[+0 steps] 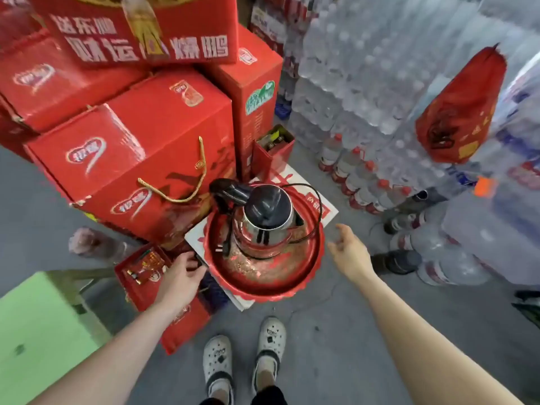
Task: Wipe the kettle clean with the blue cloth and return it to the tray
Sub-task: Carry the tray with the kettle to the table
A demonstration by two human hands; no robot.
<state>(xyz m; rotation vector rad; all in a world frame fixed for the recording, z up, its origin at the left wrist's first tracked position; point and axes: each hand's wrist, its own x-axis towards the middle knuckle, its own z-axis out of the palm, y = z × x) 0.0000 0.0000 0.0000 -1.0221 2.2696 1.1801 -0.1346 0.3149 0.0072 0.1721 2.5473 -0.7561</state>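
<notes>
kettle (263,220): 1 | tray (292,283): 1 | hands (178,277): 2 | shoes (218,362): 2

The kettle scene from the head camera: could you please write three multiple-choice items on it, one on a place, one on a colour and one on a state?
1. Where does the kettle stand?
A. in the red tray
B. on the green surface
C. on a box

2. What colour is the kettle's lid?
A. red
B. black
C. white

3. What is the right hand doing?
A. gripping the handle
B. holding a bottle
C. open, empty, beside the tray

Answers: 1 A, the tray rim rings its base; 2 B, the top is dark; 3 C, spread fingers touch nothing.
</notes>
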